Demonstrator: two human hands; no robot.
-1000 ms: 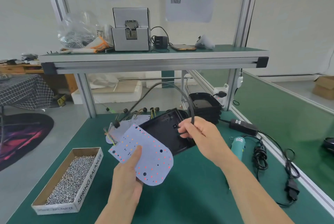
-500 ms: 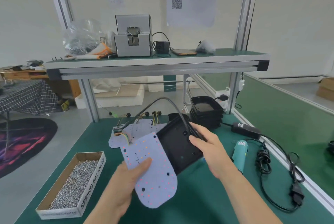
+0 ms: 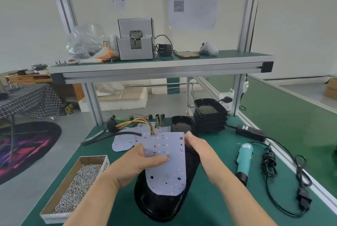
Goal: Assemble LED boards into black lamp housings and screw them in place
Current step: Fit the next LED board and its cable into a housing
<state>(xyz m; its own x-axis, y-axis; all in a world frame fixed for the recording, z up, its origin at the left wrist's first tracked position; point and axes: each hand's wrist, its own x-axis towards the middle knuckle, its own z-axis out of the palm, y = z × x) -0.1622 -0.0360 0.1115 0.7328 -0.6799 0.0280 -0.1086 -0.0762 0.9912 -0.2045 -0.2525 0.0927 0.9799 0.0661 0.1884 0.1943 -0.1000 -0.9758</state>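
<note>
At the near middle of the bench (image 3: 209,207), the left hand (image 3: 135,163) has its grip clamped on the LED board (image 3: 169,176). The thumb lies flat across the dotted face and the fingers are hidden under the left edge. The right hand (image 3: 198,151) grips the right side of the black lamp housing (image 3: 160,205), fingers curled at its far rim.

The board sits over the open housing, rounded end toward the person. Whether it rests on the rim I cannot tell.

It looks like a thin, stiff, light sheet, best held by its bare edges. That keeps fingers off the LEDs and off the far edge where the coloured wires (image 3: 144,122) join, and those wires will likely tug as it seats. The housing seems a light, glossy shell that could slide, so it needs steadying.

Left of the hands, an open cardboard box (image 3: 54,216) holds a heap of small silver screws (image 3: 80,182). Far right, a nested stack of housings (image 3: 209,116) stands empty. A teal screwdriver (image 3: 244,160) lies just right of the right hand.
</note>
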